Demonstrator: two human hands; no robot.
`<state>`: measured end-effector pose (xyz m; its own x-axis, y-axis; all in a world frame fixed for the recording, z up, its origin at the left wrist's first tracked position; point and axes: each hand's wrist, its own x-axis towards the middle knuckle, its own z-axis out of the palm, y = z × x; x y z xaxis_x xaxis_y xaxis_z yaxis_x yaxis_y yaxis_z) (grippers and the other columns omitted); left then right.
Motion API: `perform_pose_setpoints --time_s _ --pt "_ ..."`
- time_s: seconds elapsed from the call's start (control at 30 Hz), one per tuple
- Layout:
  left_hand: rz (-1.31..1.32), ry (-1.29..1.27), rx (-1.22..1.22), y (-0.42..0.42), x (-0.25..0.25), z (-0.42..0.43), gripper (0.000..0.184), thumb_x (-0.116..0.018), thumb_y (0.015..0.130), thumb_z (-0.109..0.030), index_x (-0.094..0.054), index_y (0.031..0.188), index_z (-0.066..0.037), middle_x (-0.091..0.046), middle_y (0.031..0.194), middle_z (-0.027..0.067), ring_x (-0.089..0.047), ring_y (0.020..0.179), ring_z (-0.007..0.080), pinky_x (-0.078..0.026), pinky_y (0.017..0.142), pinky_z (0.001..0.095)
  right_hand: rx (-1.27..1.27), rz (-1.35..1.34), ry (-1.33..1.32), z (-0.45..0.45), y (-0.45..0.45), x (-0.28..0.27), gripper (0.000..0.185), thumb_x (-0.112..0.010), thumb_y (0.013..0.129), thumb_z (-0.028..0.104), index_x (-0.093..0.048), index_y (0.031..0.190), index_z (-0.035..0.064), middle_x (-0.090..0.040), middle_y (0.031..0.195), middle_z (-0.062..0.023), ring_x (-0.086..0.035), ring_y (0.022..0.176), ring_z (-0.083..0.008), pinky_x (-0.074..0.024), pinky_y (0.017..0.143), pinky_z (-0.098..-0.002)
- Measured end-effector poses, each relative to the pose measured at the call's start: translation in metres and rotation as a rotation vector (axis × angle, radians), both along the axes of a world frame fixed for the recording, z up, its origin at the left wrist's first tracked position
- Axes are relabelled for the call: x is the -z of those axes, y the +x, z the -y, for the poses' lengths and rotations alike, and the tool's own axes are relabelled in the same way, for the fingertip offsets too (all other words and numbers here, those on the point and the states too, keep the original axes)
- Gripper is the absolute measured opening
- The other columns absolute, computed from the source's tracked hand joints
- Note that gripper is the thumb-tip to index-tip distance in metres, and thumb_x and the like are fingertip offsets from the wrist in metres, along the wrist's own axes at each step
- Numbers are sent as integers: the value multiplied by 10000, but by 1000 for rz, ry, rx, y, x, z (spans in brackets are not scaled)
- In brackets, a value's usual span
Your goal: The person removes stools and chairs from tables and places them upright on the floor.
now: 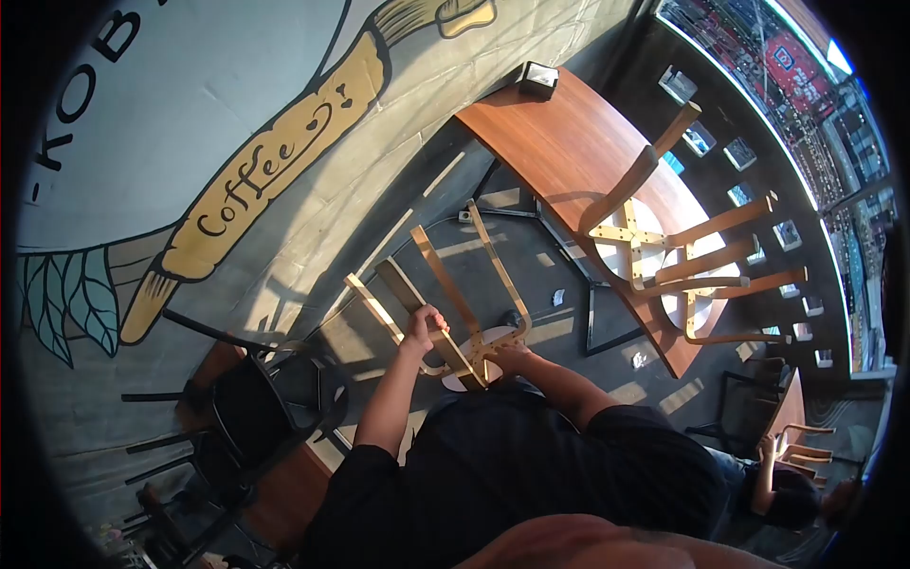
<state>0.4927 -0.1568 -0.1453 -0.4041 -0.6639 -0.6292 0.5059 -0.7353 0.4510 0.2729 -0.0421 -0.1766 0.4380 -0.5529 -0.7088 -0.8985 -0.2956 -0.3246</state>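
In the head view, an upturned wooden stool (492, 339) with a round pale seat and several bent legs is in front of my body, its legs pointing away from me. My left hand (427, 327) is closed around one broad, shaded leg, about midway along it. Down by the seat, my right hand (512, 357) grips the stool near the bend of another leg; its fingers are partly hidden.
Upturned stools (630, 242) rest on a curved wooden table (559, 142) with a dark box (539, 81). Black chairs (248, 403) stand at the left, by a painted wall (313, 161). Another person (791, 493) is near more upturned stools at lower right.
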Motion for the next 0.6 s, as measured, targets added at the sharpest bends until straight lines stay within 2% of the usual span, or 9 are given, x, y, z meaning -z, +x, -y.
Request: perform_pose_setpoints --time_s 0.1,0.17,0.23,0.3,0.4,0.47,0.5,0.53,0.6 --pt "61 13 -34 -4 -4 11 155 -549 700 -177 -464 596 -101 -466 517 50 -477 484 196 -446 549 375 -103 41 -205 -5 -5 19 750 -727 646 399 -404 1302 232 -537 1194 -136 -463 1181 -326 -342 978 -473" --pt "54 43 -39 -5 -16 27 157 -548 701 -169 -459 597 -92 -469 525 52 -477 485 196 -445 540 368 -219 75 -324 -8 -5 21 591 -641 741 316 -435 1278 178 -573 1115 -143 -501 1125 -327 -371 951 -444" --pt "59 62 -32 -8 -22 42 149 -560 707 -172 -473 620 -89 -482 544 51 -493 493 201 -450 544 368 36 206 -480 -13 -4 38 453 -532 804 197 -468 1245 117 -581 1071 -143 -511 1094 -313 -400 914 -420" --pt "74 41 40 -15 -17 59 126 -571 721 -171 -500 663 -85 -512 578 54 -523 521 208 -451 539 357 28 227 -513 -8 -6 42 378 -459 819 145 -500 1191 84 -605 998 -135 -555 1015 -297 -437 859 -398" --pt "399 133 72 -18 -9 101 216 -636 776 -248 -530 891 -99 -587 740 50 -593 649 206 -512 588 359 -58 249 -427 5 -10 50 195 -506 800 172 -629 931 97 -645 851 -113 -632 831 -287 -491 738 -400" --pt "583 200 118 -20 -75 134 603 -674 709 -344 -447 1212 -101 -484 1158 130 -513 1024 246 -427 829 489 -23 227 -278 17 -9 43 197 -527 795 161 -670 930 183 -655 841 -118 -650 820 -300 -509 684 -416" --pt "840 26 -11 -24 -112 151 505 -679 706 -275 -505 1105 -19 -520 1116 130 -531 1010 268 -412 897 436 13 240 -188 23 -7 34 240 -542 787 136 -670 975 210 -656 854 -106 -648 854 -294 -513 692 -426" --pt "939 -390 -138 -11 -111 179 544 -683 702 -282 -490 1139 -22 -470 1188 144 -444 1127 299 -333 978 430 42 220 -79 37 -7 18 275 -546 777 103 -668 997 212 -657 873 -103 -646 869 -290 -516 713 -417" --pt "1597 -1163 -130 34 -155 243 576 -684 698 -282 -458 1164 -29 -362 1290 246 -305 1251 362 -264 1020 451 13 206 -41 52 -10 46 280 -569 751 106 -671 994 202 -657 902 -112 -646 877 -279 -520 735 -391"
